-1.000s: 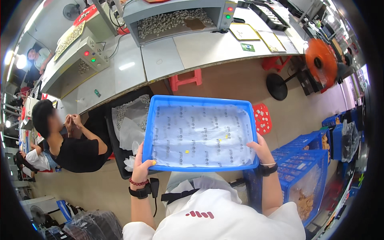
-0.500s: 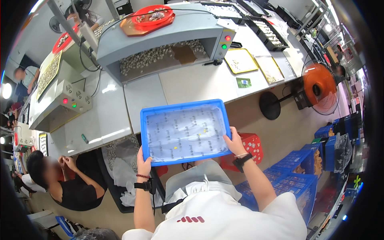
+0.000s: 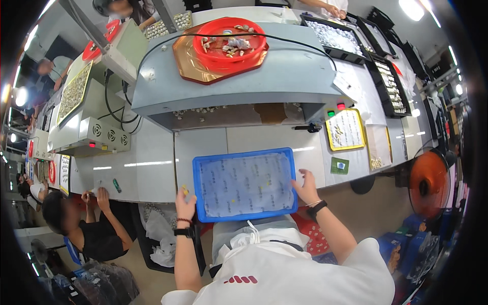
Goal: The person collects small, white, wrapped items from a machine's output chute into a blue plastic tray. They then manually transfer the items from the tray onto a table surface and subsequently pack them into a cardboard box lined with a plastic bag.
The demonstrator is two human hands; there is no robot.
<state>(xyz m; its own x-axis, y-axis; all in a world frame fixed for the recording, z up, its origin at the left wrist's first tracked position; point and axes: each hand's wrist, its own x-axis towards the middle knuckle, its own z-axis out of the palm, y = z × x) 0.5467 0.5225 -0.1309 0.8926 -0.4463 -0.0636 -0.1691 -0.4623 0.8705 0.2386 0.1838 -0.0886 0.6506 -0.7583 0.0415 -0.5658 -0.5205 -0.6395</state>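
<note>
A shallow blue tray [image 3: 245,219] lies at the table's front edge before me. It is lined with a printed pale sheet [image 3: 244,178] that has a few tiny yellow bits on it. Just left of the tray, my left hand [image 3: 185,206] is raised with its fingers curled, and a small yellow piece [image 3: 185,190] shows at the fingertips. My right hand [image 3: 307,189] is open at the tray's right side, fingers apart, with the thumb close to the rim; whether it touches cannot be made out.
Behind the tray stands a grey box-shaped machine [image 3: 239,96] with a red bowl [image 3: 229,56] on top. A yellow-rimmed tray [image 3: 346,129] and a green card [image 3: 339,165] lie to the right. An orange fan [image 3: 431,183] stands beyond; a co-worker [image 3: 96,234] sits at left.
The tray has gone from being held in both my hands to lying on the table edge. My hands have let go of its rim, and the view has shifted toward the machine.
</note>
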